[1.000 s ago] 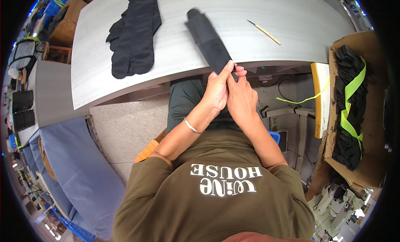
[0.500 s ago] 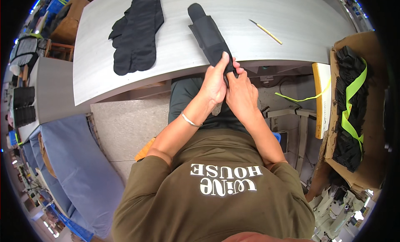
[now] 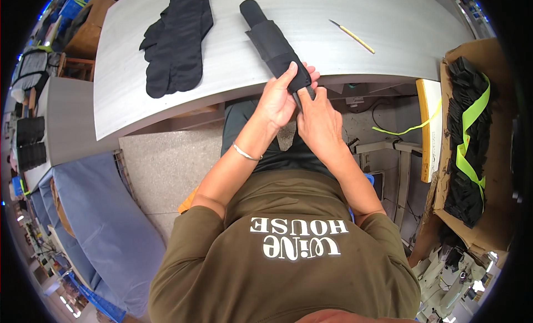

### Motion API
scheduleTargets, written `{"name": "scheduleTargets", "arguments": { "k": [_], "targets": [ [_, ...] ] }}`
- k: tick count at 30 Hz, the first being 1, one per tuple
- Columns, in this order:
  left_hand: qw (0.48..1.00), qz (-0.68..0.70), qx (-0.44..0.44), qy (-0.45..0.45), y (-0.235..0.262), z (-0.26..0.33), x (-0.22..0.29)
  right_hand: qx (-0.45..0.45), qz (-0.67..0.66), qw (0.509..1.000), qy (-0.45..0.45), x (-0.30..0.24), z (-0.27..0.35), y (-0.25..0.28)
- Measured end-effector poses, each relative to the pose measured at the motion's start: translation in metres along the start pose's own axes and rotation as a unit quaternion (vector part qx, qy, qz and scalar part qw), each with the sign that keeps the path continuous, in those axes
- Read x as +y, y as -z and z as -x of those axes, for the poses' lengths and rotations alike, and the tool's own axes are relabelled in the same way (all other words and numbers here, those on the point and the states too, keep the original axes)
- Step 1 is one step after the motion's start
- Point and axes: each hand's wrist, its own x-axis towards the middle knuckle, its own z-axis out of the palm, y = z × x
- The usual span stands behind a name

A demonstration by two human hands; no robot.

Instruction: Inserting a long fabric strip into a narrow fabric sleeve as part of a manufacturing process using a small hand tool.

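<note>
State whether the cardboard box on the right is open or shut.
Open. No flap covers the mouth of the cardboard box, and black pieces and a lime-green strip show inside.

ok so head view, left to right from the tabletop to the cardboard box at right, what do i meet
Black fabric pieces, black fabric item being held, thin yellow-handled tool, cardboard box.

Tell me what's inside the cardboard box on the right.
The cardboard box holds a pile of black pieces, with a bright yellow-green strip lying over them. Anything beneath that top layer is covered and can't be seen.
</note>
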Motion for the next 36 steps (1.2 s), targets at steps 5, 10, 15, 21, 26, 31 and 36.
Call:
{"name": "scheduleTargets", "arguments": {
  "k": [5, 10, 15, 21, 26, 31, 36],
  "targets": [
    [1.000, -0.020, 0.001, -0.003, 0.010, 0.006, 0.006, 0.017, -0.299, 0.950, 0.086, 0.034, 0.002, 0.020],
    [0.997, -0.057, -0.018, 0.043, -0.001, 0.027, -0.006, 0.055, -0.511, 0.857, -0.036, 0.064, -0.081, 0.027],
    [0.994, -0.082, -0.018, 0.073, -0.008, 0.039, -0.017, -0.008, -0.553, 0.833, -0.029, 0.056, -0.154, 0.017],
    [0.992, -0.104, -0.001, 0.073, -0.003, 0.032, -0.016, -0.039, -0.534, 0.845, 0.010, 0.061, -0.202, -0.027],
    [0.989, -0.107, -0.005, 0.104, 0.000, 0.038, -0.020, 0.051, -0.489, 0.870, -0.023, 0.060, -0.214, -0.052],
    [0.985, -0.124, -0.022, 0.120, 0.007, 0.050, -0.022, 0.164, -0.318, 0.934, -0.004, 0.046, -0.202, -0.047],
    [0.981, 0.091, -0.097, 0.142, 0.016, 0.044, -0.023, 0.110, -0.487, 0.866, -0.013, 0.059, -0.206, -0.052]
  ]
}}
